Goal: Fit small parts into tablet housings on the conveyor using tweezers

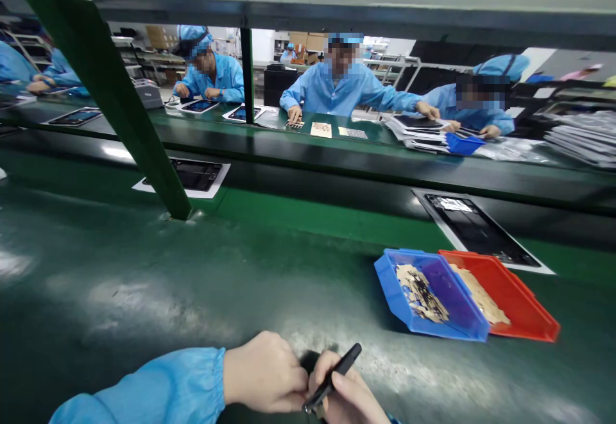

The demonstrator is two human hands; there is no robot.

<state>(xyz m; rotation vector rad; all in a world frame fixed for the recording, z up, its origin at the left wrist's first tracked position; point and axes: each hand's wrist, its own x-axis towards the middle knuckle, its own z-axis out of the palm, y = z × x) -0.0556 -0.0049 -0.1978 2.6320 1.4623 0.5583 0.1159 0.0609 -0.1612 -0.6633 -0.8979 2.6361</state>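
Note:
My right hand [353, 398] is closed around a slim black pen-shaped tool [345, 361], whose upper end points up and to the right. Its lower end lies near the fingertips of my left hand [267, 373], and its exact kind does not show. My left hand is curled with the back upward, close beside the right one. Whatever its fingers pinch is hidden. To the right of my hands stand a blue bin [466, 302] with small tan and black pieces [423, 292] and a red bin [524, 302] with tan pieces [481, 296].
A green slanted post [120, 116] rises from the green bench [168, 283]. Dark tablet-like panels lie on white sheets beyond it, one at left [197, 175] and one at right [481, 228]. Co-workers in blue sit across, one reaching toward stacked panels [416, 132].

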